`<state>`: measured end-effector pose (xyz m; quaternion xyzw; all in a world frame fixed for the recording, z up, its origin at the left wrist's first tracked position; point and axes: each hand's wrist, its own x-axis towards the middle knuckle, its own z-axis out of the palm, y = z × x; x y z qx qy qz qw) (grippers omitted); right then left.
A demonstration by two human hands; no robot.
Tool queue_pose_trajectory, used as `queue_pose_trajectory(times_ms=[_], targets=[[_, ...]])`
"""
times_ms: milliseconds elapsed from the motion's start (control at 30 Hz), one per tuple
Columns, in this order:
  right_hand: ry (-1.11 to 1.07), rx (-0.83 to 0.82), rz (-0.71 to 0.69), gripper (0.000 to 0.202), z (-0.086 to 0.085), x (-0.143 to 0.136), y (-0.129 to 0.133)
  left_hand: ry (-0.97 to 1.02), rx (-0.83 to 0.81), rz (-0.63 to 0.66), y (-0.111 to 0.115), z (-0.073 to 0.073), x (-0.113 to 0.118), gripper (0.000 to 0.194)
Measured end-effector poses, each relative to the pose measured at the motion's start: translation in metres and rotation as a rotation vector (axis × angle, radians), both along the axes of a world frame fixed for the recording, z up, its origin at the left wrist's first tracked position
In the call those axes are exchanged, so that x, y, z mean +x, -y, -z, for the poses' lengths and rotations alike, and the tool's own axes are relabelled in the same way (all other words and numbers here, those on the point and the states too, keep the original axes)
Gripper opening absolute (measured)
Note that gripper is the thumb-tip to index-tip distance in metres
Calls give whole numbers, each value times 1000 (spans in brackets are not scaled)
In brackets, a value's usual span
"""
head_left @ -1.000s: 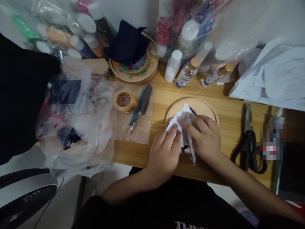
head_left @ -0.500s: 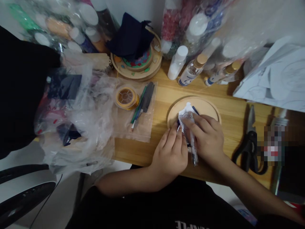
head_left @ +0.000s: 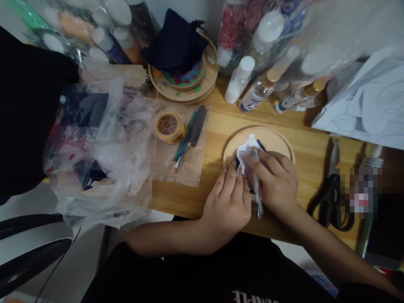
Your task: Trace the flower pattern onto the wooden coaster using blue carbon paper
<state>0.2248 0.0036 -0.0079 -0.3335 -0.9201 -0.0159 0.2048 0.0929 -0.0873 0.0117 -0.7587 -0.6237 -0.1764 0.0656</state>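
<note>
A white paper cutout [head_left: 250,144] with drawn lines lies over dark blue fabric [head_left: 261,145] on a round wooden board [head_left: 280,143]. My right hand [head_left: 279,181] is closed around a clear pen [head_left: 258,198], its index finger resting on the paper. The pen slants down toward the table's front edge, and its tip cannot be made out. From the lower left, my left hand [head_left: 229,202] grips the edge of the paper and fabric with its fingers close together. Both hands cover the lower part of the cutout, and the left thumb is hidden.
Black-handled scissors [head_left: 331,189] lie right of the board. To its left, a clear bag [head_left: 195,168] carries a spool of gold thread [head_left: 169,126] and several slim tools. Small bottles [head_left: 240,80] stand behind. Crumpled plastic bags [head_left: 123,168] fill the left side.
The view has shifted slightly. My left fingers have moved a little over the paper's lower edge; my right hand keeps the pen in nearly the same place.
</note>
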Motion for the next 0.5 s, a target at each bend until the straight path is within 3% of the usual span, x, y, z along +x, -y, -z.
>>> queue_pose_trajectory(times_ms=[200,500], targets=[[-17,11,-11,23,1,0,-1,1,-14,-6,-1,-3,-1,26],[9,-37,21,31,1,1,2,-66,-86,-53,-2,-7,7,29]])
